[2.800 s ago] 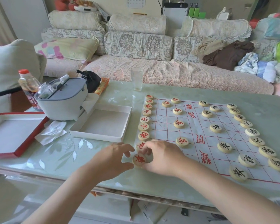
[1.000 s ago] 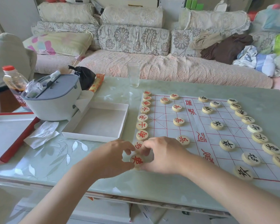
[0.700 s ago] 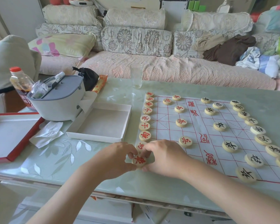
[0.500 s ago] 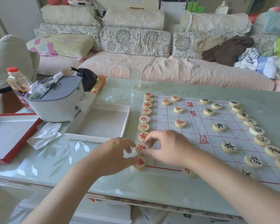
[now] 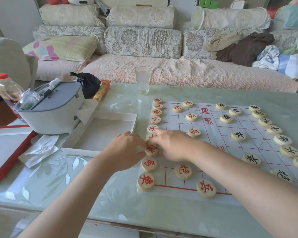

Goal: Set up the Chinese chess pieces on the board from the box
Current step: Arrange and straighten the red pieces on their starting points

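A paper chess board (image 5: 218, 152) with red lines lies on the table. Round wooden pieces stand on it, red-lettered ones along the left edge and black-lettered ones (image 5: 238, 136) on the right. My left hand (image 5: 126, 152) and my right hand (image 5: 172, 145) meet at the left column and pinch one red piece (image 5: 152, 149) between their fingertips. Below it stand two more red pieces (image 5: 148, 164) and the corner piece (image 5: 145, 181). The empty white box (image 5: 100, 134) lies left of the board.
A grey container (image 5: 52, 109) stands at the left with a bottle (image 5: 5, 90) behind it. A red-rimmed lid (image 5: 9, 162) and crumpled paper (image 5: 40, 150) lie near the left edge. A drinking glass (image 5: 142, 79) stands beyond the board. A sofa runs behind the table.
Both hands have left the corner piece and moved up the left column, past the second piece, to the third one. The corner piece now stands free on the board.
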Action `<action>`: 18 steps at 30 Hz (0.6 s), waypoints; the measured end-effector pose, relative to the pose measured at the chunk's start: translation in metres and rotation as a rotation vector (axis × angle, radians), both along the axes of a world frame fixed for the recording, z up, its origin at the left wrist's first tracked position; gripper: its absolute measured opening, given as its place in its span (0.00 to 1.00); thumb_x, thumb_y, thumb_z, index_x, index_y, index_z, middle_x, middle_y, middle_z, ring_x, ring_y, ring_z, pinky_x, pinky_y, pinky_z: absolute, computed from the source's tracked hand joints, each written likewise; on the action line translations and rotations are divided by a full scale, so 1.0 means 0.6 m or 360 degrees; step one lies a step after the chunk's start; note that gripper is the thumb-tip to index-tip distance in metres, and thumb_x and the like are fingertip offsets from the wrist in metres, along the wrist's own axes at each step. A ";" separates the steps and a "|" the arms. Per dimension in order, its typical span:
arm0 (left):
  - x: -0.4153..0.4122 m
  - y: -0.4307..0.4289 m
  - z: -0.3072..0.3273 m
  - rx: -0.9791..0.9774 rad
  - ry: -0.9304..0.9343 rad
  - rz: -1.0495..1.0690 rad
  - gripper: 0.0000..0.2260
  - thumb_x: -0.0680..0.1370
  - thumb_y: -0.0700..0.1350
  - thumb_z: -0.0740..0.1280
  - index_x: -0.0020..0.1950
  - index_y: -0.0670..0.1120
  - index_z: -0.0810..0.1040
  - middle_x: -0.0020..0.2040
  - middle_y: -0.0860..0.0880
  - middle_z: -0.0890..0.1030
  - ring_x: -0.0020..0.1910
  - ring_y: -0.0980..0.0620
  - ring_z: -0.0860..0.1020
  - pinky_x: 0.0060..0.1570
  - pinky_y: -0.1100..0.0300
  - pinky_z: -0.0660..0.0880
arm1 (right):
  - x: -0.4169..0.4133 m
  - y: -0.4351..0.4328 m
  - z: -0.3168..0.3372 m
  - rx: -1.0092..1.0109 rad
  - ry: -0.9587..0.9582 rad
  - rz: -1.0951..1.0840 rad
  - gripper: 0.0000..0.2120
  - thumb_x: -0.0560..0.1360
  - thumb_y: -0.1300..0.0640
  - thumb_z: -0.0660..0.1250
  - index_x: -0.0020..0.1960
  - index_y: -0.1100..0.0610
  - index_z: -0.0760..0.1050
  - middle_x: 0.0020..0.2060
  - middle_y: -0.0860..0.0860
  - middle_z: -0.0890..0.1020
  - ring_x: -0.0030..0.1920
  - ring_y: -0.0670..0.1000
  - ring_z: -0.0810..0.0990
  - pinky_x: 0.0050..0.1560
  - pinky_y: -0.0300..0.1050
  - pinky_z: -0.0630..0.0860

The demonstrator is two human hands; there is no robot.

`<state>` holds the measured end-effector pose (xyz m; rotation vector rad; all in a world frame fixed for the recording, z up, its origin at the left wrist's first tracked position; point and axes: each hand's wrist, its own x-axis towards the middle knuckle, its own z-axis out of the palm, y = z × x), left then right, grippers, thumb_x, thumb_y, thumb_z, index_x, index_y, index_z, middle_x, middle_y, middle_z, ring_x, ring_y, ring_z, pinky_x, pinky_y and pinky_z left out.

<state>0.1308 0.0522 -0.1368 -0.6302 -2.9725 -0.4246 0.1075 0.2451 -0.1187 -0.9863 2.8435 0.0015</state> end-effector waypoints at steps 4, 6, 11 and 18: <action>-0.003 -0.004 -0.012 0.0009 0.0020 -0.0007 0.10 0.77 0.52 0.65 0.57 0.59 0.79 0.53 0.59 0.79 0.55 0.54 0.73 0.57 0.59 0.67 | -0.008 0.002 0.002 -0.0049 0.0013 -0.0019 0.19 0.77 0.48 0.66 0.67 0.44 0.72 0.55 0.45 0.71 0.57 0.52 0.75 0.46 0.45 0.66; -0.004 -0.004 -0.014 -0.0003 0.0033 -0.0011 0.11 0.78 0.51 0.63 0.58 0.58 0.78 0.53 0.59 0.79 0.56 0.54 0.73 0.58 0.59 0.67 | -0.010 0.006 0.003 -0.0147 -0.0016 -0.0054 0.19 0.75 0.44 0.68 0.65 0.43 0.74 0.54 0.42 0.72 0.57 0.50 0.76 0.47 0.45 0.70; -0.005 -0.003 -0.015 -0.0009 0.0002 -0.0022 0.13 0.79 0.54 0.60 0.62 0.61 0.77 0.56 0.60 0.78 0.58 0.55 0.71 0.61 0.56 0.65 | -0.009 0.014 0.001 -0.0231 -0.0082 -0.0068 0.22 0.75 0.58 0.67 0.66 0.40 0.74 0.62 0.40 0.75 0.61 0.48 0.75 0.55 0.48 0.75; -0.009 -0.002 -0.015 0.0068 0.0062 0.0034 0.12 0.79 0.56 0.60 0.60 0.61 0.77 0.54 0.60 0.78 0.57 0.55 0.71 0.58 0.59 0.64 | -0.004 0.014 -0.013 -0.0266 0.0031 -0.0211 0.13 0.75 0.40 0.67 0.58 0.42 0.77 0.49 0.40 0.76 0.53 0.48 0.77 0.48 0.46 0.72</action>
